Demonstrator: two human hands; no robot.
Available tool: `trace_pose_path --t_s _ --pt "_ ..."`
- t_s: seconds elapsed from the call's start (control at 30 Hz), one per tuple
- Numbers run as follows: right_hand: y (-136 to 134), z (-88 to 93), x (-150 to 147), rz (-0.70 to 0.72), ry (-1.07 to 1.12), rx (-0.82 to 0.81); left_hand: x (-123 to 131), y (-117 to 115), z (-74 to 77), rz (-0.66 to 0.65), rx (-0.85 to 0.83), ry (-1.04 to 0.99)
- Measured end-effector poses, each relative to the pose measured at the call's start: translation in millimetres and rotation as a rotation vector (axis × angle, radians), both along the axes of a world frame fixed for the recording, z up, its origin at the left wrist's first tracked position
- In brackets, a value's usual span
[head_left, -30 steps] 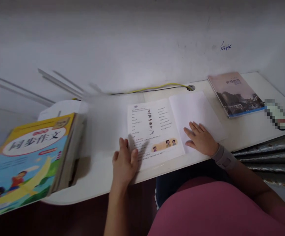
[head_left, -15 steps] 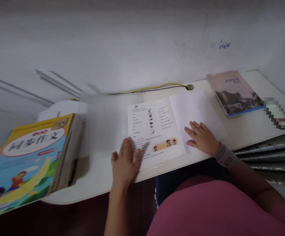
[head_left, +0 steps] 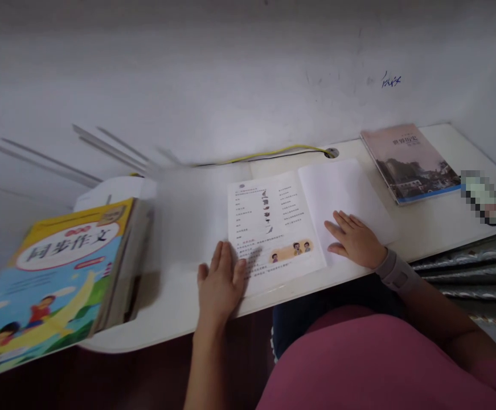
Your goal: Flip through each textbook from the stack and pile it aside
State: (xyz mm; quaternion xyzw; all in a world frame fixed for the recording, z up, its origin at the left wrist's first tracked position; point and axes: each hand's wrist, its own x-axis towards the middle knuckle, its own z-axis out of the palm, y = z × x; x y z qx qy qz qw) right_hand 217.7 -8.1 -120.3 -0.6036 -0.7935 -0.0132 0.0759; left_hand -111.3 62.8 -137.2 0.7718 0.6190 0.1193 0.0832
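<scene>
An open booklet (head_left: 275, 213) lies flat on a narrow white desk. Its left page carries printed text, a column of small pictures and an orange cartoon band; the right page is blank white. My left hand (head_left: 221, 282) rests palm down at the lower left edge of the printed page, fingers stretched out. Spread over the lower part of the blank page, my right hand (head_left: 356, 242) lies flat, with a grey band (head_left: 394, 270) around its wrist. Neither hand grips anything.
A stack of books (head_left: 60, 267) with a yellow and blue cover stands on the desk's left end. A history book (head_left: 414, 165) lies at the right, beside a blurred-out object (head_left: 489, 196). A yellow cable (head_left: 282, 150) runs along the wall to a hole (head_left: 331, 152).
The whole view has shifted slightly, so things appear a little farther right. Both hands stay in the same places on the booklet, and the page has not turned.
</scene>
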Motion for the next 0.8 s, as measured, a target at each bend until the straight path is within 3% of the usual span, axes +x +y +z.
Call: trace_pose_path --t_s 0.8 --pt "-4.9 -2.2 10.0 -0.011 0.017 0.008 -1.5 0.5 -0.5 0.003 -0.023 -0.008"
